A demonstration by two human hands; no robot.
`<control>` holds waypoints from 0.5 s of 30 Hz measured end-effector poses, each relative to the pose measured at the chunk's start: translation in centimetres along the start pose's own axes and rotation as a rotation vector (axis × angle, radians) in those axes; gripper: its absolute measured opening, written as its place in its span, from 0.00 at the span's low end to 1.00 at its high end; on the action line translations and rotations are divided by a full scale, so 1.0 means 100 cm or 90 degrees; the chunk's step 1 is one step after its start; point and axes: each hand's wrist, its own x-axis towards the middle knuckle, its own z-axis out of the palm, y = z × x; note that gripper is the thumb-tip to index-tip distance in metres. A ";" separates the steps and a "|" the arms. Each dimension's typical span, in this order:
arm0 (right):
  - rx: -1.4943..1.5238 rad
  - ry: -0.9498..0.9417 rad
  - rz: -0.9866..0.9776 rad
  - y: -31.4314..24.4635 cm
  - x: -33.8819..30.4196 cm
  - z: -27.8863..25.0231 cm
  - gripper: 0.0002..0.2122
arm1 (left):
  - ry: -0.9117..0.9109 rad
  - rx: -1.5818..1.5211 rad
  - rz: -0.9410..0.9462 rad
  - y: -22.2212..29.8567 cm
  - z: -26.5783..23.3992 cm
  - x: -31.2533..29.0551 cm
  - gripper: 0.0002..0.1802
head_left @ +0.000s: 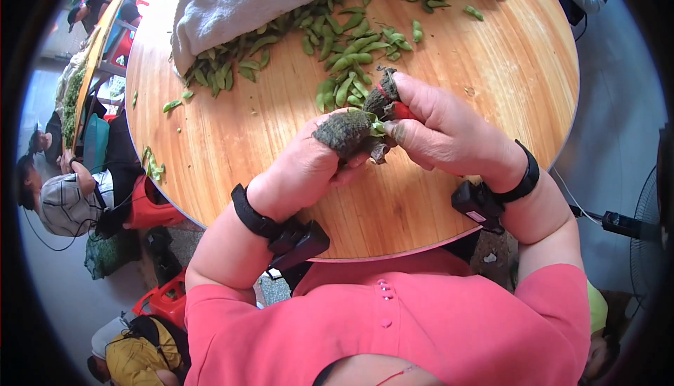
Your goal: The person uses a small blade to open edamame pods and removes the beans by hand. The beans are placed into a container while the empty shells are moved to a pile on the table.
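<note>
Over the near middle of the round wooden table, my two hands meet at a small green soybean pod. My left hand is closed around its near end, a worn dark-green cloth cover on the thumb. From the other side my right hand pinches the same pod between thumb and forefinger; a dark cloth cover with a red band is on its forefinger. My fingers hide most of the pod. Just beyond them lies a heap of green soybean pods on the tabletop.
A pale grey cloth covers part of the heap at the far side. A few stray pods lie by the left edge. Several people sit around, one in a checked top on the left. A fan stands at the right.
</note>
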 end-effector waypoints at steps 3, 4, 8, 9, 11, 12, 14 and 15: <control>-0.090 0.030 -0.098 0.010 0.000 0.003 0.07 | 0.024 -0.080 -0.037 0.003 0.002 0.000 0.14; -0.116 0.046 -0.130 0.012 -0.001 0.004 0.08 | 0.025 -0.080 -0.037 0.002 0.002 0.001 0.14; -0.206 0.080 -0.173 0.005 -0.002 0.002 0.08 | 0.047 -0.041 0.005 0.003 0.006 0.001 0.11; -0.218 0.076 -0.184 0.004 -0.002 0.002 0.08 | 0.061 -0.020 0.000 0.004 0.008 0.000 0.09; -0.230 0.071 -0.195 0.005 -0.003 0.004 0.09 | 0.049 0.010 0.006 0.002 0.008 -0.001 0.09; -0.273 0.089 -0.225 0.007 -0.003 0.008 0.09 | 0.036 0.040 0.012 0.001 0.009 0.000 0.10; -0.318 0.107 -0.255 0.009 -0.003 0.011 0.09 | 0.053 0.050 0.021 -0.001 0.009 0.001 0.10; -0.285 0.106 -0.240 0.009 -0.003 0.011 0.09 | 0.070 0.061 0.030 -0.002 0.009 0.001 0.10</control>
